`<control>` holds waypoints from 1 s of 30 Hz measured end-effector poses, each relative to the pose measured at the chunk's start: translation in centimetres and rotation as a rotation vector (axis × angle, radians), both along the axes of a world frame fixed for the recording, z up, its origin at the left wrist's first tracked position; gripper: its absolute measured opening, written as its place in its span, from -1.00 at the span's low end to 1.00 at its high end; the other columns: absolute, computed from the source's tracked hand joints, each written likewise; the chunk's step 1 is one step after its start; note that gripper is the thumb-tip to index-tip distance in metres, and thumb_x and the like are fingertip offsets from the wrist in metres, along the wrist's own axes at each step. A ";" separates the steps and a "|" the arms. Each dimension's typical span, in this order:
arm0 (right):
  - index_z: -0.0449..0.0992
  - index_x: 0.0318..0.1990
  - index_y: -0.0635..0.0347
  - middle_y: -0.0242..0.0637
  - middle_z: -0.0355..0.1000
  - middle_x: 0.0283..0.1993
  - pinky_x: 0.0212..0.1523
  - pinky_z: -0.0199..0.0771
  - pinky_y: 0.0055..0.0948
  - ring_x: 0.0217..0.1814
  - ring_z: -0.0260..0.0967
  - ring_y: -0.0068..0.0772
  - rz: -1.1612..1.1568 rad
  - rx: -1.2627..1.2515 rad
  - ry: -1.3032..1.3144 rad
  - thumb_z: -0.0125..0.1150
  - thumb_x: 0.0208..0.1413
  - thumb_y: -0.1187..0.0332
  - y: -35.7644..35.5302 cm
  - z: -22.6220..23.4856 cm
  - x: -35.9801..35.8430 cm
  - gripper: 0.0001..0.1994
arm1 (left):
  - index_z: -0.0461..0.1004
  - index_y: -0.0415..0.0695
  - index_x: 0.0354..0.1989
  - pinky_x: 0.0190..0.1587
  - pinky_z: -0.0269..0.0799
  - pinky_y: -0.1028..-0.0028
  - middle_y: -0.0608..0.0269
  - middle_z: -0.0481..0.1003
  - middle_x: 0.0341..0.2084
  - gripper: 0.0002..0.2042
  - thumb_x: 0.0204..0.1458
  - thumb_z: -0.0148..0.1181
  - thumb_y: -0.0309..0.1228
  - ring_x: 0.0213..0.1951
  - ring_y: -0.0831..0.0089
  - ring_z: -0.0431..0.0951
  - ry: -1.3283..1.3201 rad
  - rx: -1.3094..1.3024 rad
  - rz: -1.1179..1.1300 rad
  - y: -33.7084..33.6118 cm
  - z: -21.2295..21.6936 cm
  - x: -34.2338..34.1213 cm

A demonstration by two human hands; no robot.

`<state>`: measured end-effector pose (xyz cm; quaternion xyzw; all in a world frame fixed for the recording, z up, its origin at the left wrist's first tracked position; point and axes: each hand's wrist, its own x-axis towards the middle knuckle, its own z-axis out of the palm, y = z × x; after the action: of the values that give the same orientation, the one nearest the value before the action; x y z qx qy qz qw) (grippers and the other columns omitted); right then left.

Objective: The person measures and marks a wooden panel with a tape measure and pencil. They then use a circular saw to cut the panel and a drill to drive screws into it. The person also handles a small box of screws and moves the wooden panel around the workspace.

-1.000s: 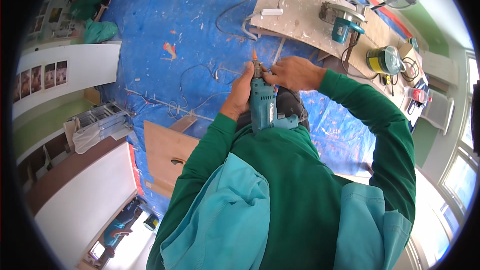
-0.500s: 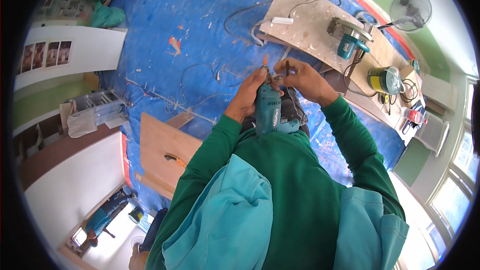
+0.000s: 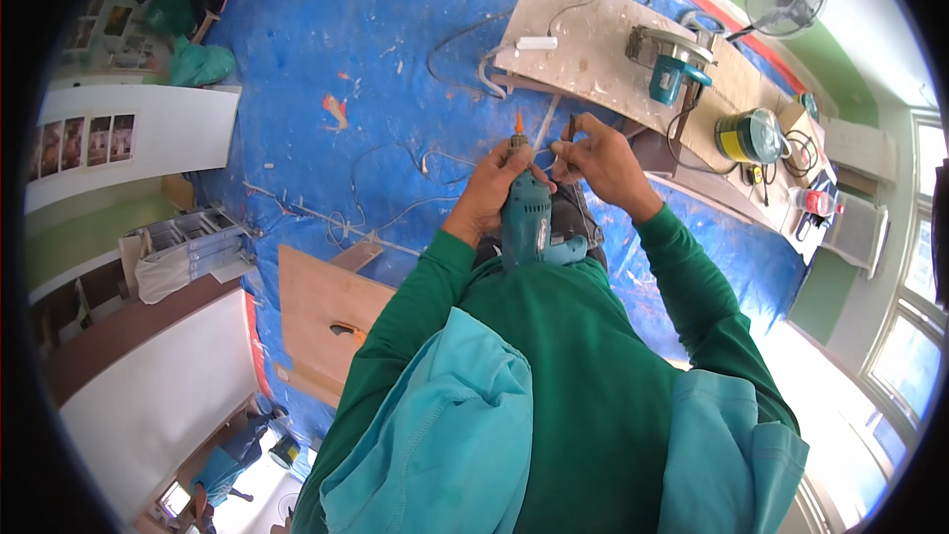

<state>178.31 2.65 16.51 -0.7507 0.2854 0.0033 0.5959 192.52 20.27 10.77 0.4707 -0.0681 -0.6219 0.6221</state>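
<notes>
Your left hand (image 3: 484, 190) is clamped around the front of the teal drill (image 3: 528, 222), which sits in the middle of your view, close in front of your green shirt (image 3: 583, 356). Its orange tip (image 3: 519, 123) points to 12 o'clock, and its handle (image 3: 567, 250) sticks out toward 4 o'clock. Your right hand (image 3: 605, 166) is at about 1 o'clock from the drill body, thumb and fingers pinched together on a slim dark tool (image 3: 572, 127); you cannot tell from here whether those fingers touch the drill.

Taking the drill as the centre, the desk (image 3: 583, 22) spreads from 12 to 3 o'clock. On it, a white power strip (image 3: 537, 43) lies at 12, a circular saw (image 3: 668, 79) between 1 and 2, a dark green bucket (image 3: 748, 136) at 2 and a bottle (image 3: 817, 202) at 3. A wooden board (image 3: 321, 282) with a hole is at 8 o'clock, well apart, above the blue sheet (image 3: 316, 30).
</notes>
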 end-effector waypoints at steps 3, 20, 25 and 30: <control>0.46 -0.10 0.29 -0.26 0.53 -0.42 -0.30 0.52 -0.38 -0.37 0.52 -0.50 0.152 -0.232 -0.310 0.27 0.37 0.33 -0.2 -3.1 0.2 -0.80 | 0.55 -0.17 -0.01 -0.01 0.61 0.28 0.11 0.62 -0.22 -0.64 0.43 0.12 -0.08 -0.16 0.32 0.66 -0.271 -0.014 -0.096 0.6 -0.1 0.7; 0.38 -0.20 0.17 -0.30 0.44 -0.40 -0.53 0.34 -0.54 -0.50 0.42 -0.40 -0.284 0.830 -0.332 0.07 0.49 0.31 3.2 -2.1 2.2 -0.82 | 0.43 -0.18 -0.15 -0.13 0.59 0.32 0.22 0.54 -0.39 -0.73 0.45 0.12 -0.19 -0.28 0.33 0.64 -0.131 -0.137 0.011 -0.3 3.5 -0.1; 0.41 -0.07 0.25 -0.29 0.46 -0.40 -0.51 0.35 -0.49 -0.48 0.43 -0.45 -0.257 0.842 -0.376 0.12 0.45 0.29 3.1 -3.0 2.3 -0.81 | 0.47 -0.17 -0.18 -0.11 0.61 0.31 0.22 0.54 -0.42 -0.47 0.47 -0.14 0.11 -0.28 0.32 0.64 -0.215 -0.164 -0.008 -0.8 -2.6 0.2; 0.39 -0.09 0.29 -0.25 0.52 -0.38 -0.50 0.47 -0.51 -0.46 0.53 -0.41 -0.286 0.736 -0.281 0.20 0.42 0.27 3.4 -1.0 2.7 -0.76 | 0.50 -0.12 -0.21 -0.16 0.55 0.46 0.23 0.55 -0.43 -0.26 0.44 -0.43 0.32 -0.28 0.40 0.60 -0.017 -0.118 -0.053 -0.1 1.6 0.7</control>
<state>181.04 6.06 15.56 -0.4338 0.2824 -0.0803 0.8518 193.17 20.20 12.39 0.4363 -0.1225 -0.6292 0.6315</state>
